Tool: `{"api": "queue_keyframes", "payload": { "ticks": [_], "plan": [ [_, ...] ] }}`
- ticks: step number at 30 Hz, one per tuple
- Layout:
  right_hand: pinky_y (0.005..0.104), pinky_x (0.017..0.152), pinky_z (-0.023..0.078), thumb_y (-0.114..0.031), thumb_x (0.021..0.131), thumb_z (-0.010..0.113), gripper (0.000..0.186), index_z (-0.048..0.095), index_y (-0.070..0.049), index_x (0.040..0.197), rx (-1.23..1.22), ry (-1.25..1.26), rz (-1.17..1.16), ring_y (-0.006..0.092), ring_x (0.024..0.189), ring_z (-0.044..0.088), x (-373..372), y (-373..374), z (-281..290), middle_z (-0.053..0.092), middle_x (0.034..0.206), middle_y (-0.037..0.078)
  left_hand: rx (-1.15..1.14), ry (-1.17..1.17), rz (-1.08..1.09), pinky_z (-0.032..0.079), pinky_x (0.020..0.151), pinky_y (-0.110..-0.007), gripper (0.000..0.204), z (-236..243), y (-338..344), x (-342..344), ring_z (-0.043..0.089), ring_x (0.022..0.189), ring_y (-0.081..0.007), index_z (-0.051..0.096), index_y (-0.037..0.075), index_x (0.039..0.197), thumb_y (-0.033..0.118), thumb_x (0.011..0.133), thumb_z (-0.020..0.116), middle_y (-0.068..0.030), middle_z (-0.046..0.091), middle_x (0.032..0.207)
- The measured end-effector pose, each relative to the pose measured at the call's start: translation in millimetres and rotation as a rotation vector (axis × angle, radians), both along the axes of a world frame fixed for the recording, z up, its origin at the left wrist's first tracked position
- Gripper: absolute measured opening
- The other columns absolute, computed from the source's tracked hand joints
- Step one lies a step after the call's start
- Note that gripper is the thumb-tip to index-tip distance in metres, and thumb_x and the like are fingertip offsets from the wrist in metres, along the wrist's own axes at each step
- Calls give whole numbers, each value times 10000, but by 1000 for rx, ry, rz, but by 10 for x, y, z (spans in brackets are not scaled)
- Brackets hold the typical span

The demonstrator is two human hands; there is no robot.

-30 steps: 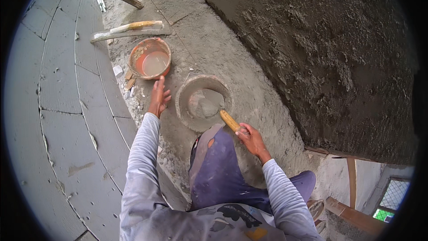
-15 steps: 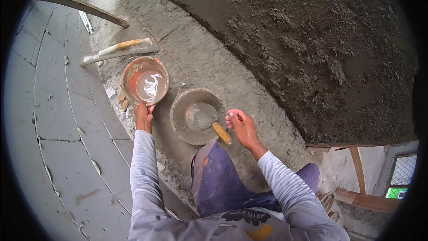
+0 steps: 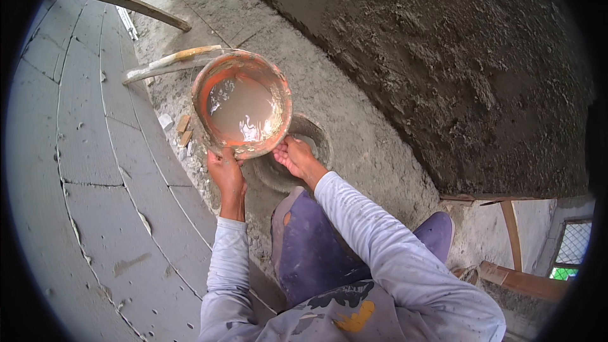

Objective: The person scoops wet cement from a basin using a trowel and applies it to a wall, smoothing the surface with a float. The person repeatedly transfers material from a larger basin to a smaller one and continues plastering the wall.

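A mortar-stained orange bucket [image 3: 201,104] with cloudy greyish water [image 3: 244,111] in it is held up in front of me. My left hand [image 3: 227,174] is closed on the near edge of its rim. At the bucket's near right side, my right hand [image 3: 297,157] has its fingers curled against it; the fingertips are partly hidden. Below and to the right stands a second, grey-crusted bucket [image 3: 324,142] on the floor. The raised bucket and my right hand cover much of it, and its contents show only in part.
A wall of grey blocks [image 3: 88,152] runs along the left. To the right is a large surface of rough wet plaster [image 3: 430,76]. Wooden strips [image 3: 177,60] and a slanting plank [image 3: 120,3] lie beyond the bucket. Small rubble [image 3: 183,130] lies along the wall's foot.
The orange bucket has come up and to the right, partly over the grey one, in my left hand. My right hand has moved left onto it. The yellow handle by the grey bucket is now hidden.
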State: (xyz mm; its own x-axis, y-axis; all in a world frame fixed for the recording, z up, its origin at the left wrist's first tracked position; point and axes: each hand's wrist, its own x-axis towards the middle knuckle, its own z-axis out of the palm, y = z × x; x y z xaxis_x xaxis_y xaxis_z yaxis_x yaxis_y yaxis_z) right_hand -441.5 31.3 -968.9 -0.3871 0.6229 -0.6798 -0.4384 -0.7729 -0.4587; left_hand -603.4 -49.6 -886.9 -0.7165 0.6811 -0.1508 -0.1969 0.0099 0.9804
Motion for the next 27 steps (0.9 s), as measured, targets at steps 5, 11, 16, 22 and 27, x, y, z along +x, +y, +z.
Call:
{"api": "queue_keyframes", "payload": {
  "ticks": [5,11,16,22,27],
  "plan": [
    [334,731,558,-231,1149,535,210,635,-53,1197,40,-5,19,172,862,653,70,18,-161,701,1054,78,84,50,-74,541,650,-210,303,20,-35,198,661,847,-65,582,33,1338,68,1037,573,-26,708,1148],
    [304,674,545,-129,1138,526,177,640,-30,1229,27,91,-37,156,812,654,77,-28,6,718,1063,81,128,11,-92,584,715,-233,371,132,-127,318,687,984,-104,537,15,1419,17,1047,545,-64,681,1269],
    [347,783,631,-141,1134,545,250,626,-13,1332,44,71,-30,201,959,733,94,-13,-19,732,1200,114,174,6,-121,620,771,-257,364,136,-177,345,698,1034,-126,535,3,1407,-2,1044,537,-82,679,1278],
    [399,903,677,-124,1127,560,316,593,28,1402,86,64,-15,270,1088,762,137,-27,10,712,1313,169,210,21,-136,633,801,-268,364,232,-212,426,705,1052,-139,535,-4,1405,-12,1042,521,-87,676,1281],
    [405,914,679,-114,1126,560,306,601,23,1396,96,53,-35,279,1114,760,165,-62,51,705,1342,171,234,43,-133,652,773,-290,342,218,-212,459,723,1021,-151,554,20,1386,38,1045,546,-79,691,1240]
  ]
}}
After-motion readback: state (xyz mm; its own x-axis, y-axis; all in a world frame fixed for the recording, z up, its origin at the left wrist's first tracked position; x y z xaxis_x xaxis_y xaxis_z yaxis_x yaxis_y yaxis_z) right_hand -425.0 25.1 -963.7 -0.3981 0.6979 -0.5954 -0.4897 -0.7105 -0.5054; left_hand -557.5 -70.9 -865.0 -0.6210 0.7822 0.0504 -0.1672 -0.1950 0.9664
